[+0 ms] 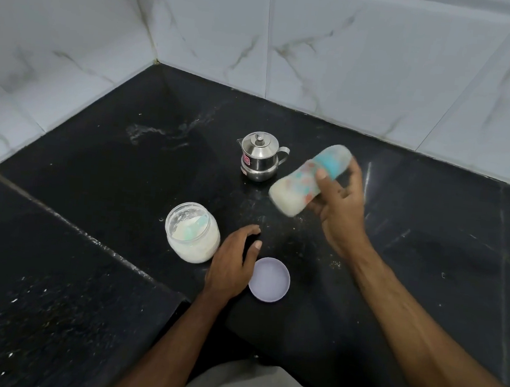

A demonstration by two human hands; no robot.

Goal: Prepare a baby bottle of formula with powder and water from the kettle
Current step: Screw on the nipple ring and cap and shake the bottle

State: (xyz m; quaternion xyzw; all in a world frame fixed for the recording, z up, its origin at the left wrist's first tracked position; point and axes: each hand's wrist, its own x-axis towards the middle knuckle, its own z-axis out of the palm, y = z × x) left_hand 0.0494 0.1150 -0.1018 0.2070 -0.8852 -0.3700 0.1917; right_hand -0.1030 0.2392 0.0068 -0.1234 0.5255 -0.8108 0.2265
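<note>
My right hand (pixel 340 207) grips a baby bottle (pixel 307 179) above the black counter. The bottle is tilted, blurred, with a blue cap end pointing up right and milky liquid inside. A small steel kettle (pixel 259 159) with its lid on stands just behind and left of the bottle. An open glass jar of white powder (pixel 191 237) with a pale blue scoop inside stands at the left. My left hand (pixel 235 262) rests on the counter between the jar and a round lilac lid (pixel 269 279), fingers loosely bent and holding nothing.
The black stone counter (pixel 428 239) runs into a corner of white marble-look wall tiles (pixel 351 63). White specks of spilled powder lie on the counter near the bottle and at the lower left. A step edge crosses the counter on the left.
</note>
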